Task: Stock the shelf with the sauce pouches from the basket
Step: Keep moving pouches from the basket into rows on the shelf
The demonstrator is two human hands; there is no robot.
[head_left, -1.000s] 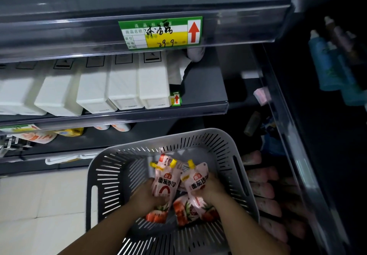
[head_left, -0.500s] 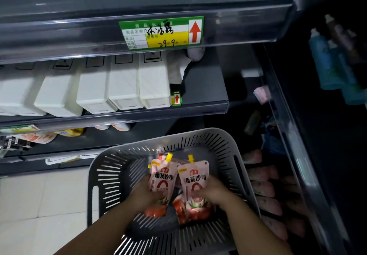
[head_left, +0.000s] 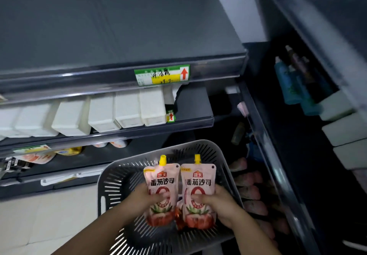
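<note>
low in the frame, right of centre, sits a grey plastic basket (head_left: 224,167) with rounded corners and slotted walls and floor, its rim tilted toward the camera. over it two flat, glossy sauce pouches are held upright side by side, edges almost touching. each is a soft pink-and-white film pack with a stubby yellow screw cap on top, bold dark characters across the middle, a red ring and tomato artwork at the bottom. the long axis of both runs up the frame, caps pointing toward the shelves, printed fronts facing the camera.

the left hand (head_left: 148,197) clamps the left pouch (head_left: 159,183) at its lower middle, fingers (head_left: 163,199) curled over the front from the left edge. the right hand (head_left: 216,201) grips the right pouch (head_left: 197,183) the same way, fingers wrapped over the front from the right edge. a further red pouch (head_left: 179,218) shows between and below them, down in the basket.

above, dark grey metal shelves step back with clear plastic strips along their front edges. the upper shelf (head_left: 119,36) is a smooth bare slab carrying a green and yellow price tag (head_left: 161,75) with a red arrow. the middle shelf holds a row of matte white rectangular cartons (head_left: 127,109). at the right edge of the frame stand blurred blue bottles (head_left: 286,84).
</note>
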